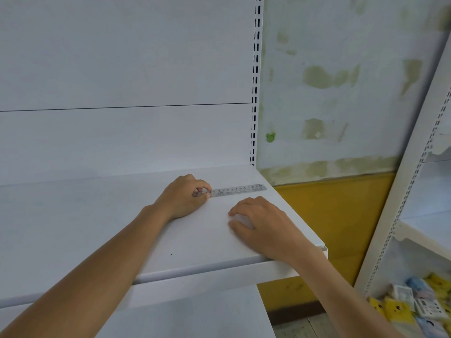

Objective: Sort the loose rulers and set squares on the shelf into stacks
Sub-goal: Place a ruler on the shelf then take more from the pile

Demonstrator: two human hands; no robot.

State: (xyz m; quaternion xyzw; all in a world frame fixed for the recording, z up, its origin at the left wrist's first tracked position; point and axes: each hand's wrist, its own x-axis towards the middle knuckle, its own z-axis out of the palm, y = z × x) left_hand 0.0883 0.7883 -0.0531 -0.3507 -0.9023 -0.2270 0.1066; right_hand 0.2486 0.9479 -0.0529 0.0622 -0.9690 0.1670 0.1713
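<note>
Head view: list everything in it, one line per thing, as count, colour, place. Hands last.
ruler: one, silvery with black marks, flat at the back right of the shelf
shelf: one, white, across the middle
back panel: one, white, behind the shelf
slotted upright: one, white with dark slots, at the panel's right edge
wall: one, pale with greenish patches, yellow band below, right of the shelf
green sticker: one, green, on the wall
second shelving unit: one, white, far right
small packets: many, yellow, blue, white, bottom right
left hand: one, pinches the ruler's left end
right hand: one, rests on the shelf in front of the ruler; something pale and blurred under its fingers
</note>
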